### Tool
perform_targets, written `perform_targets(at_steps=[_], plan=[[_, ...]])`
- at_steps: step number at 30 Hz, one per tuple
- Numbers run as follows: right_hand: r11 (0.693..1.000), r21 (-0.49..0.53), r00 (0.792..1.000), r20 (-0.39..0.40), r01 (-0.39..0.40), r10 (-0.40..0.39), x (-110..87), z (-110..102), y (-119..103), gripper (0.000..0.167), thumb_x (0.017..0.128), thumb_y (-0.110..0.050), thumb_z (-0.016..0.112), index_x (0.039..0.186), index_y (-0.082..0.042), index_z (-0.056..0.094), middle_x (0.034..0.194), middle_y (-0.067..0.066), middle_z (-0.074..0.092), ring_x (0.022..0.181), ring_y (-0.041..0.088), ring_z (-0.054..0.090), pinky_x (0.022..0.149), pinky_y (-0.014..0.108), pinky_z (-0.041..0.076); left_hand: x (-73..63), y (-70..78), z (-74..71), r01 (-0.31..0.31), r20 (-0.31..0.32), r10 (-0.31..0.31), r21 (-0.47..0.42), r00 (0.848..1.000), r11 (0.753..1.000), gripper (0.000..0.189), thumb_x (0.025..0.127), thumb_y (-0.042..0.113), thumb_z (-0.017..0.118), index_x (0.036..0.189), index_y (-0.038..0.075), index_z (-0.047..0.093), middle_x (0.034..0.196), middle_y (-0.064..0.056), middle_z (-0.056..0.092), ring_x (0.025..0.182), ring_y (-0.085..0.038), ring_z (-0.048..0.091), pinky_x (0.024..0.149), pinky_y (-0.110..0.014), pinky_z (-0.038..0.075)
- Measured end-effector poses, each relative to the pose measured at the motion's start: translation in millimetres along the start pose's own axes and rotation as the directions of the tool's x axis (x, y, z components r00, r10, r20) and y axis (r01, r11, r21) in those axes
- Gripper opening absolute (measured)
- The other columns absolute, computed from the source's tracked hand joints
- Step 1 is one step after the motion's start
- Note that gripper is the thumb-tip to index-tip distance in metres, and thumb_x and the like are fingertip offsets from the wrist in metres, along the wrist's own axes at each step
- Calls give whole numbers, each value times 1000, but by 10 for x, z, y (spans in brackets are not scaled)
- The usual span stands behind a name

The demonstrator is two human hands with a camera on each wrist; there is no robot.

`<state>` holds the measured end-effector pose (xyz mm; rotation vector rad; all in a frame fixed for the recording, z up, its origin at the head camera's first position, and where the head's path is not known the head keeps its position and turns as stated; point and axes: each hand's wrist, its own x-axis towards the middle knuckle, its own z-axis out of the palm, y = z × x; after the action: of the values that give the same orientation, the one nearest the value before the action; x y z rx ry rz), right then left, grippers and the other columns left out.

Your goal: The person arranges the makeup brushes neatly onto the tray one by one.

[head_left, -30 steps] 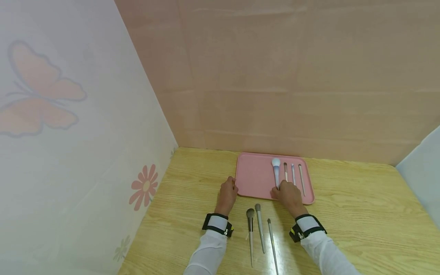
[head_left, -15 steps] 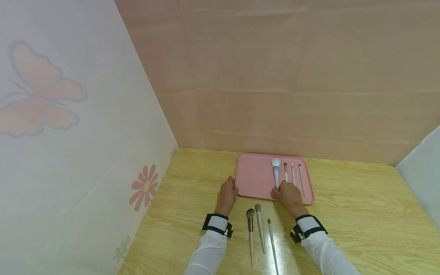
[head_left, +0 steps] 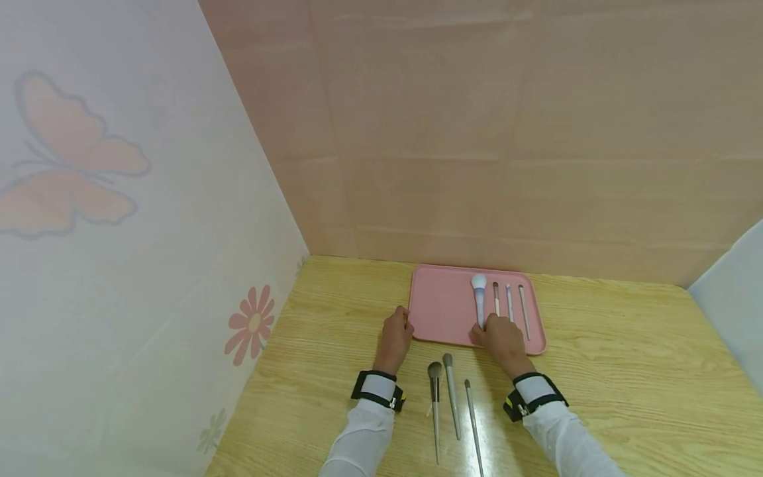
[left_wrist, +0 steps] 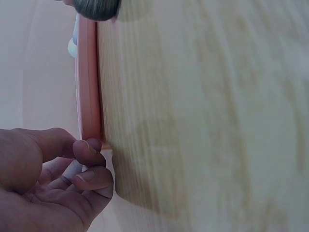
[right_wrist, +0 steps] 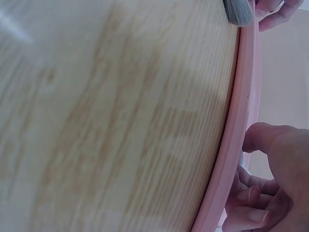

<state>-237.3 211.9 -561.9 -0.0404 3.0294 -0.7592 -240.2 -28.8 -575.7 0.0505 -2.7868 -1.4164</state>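
A pink tray lies on the wooden table, with several makeup brushes lengthwise on its right half. My left hand is at the tray's front left corner; in the left wrist view its curled fingers and thumb pinch the tray's edge. Reaching over the front rim, my right hand pinches the handle end of the large white-headed makeup brush. To its right lie a brown-tipped brush, a thin pale brush and another slim brush. My right hand hides some of their lower handles.
On the table before the tray, between my forearms, lie a fluffy grey brush, a second grey-headed brush and a slender brush. A pink backdrop stands behind; a patterned white panel borders the left.
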Motion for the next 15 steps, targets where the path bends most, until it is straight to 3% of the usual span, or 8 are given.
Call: perform_targets(at_steps=[15], plan=[[1000, 14, 1000, 13, -10, 10, -17, 2, -8, 34, 95, -29, 60, 70, -6, 51, 52, -1, 45, 45, 12, 40, 40, 25, 28, 2, -21, 1, -22, -11, 23, 8, 1000, 1000, 19, 95, 0, 59, 115, 0, 59, 77, -4, 58, 61, -9, 47, 50, -20, 36]])
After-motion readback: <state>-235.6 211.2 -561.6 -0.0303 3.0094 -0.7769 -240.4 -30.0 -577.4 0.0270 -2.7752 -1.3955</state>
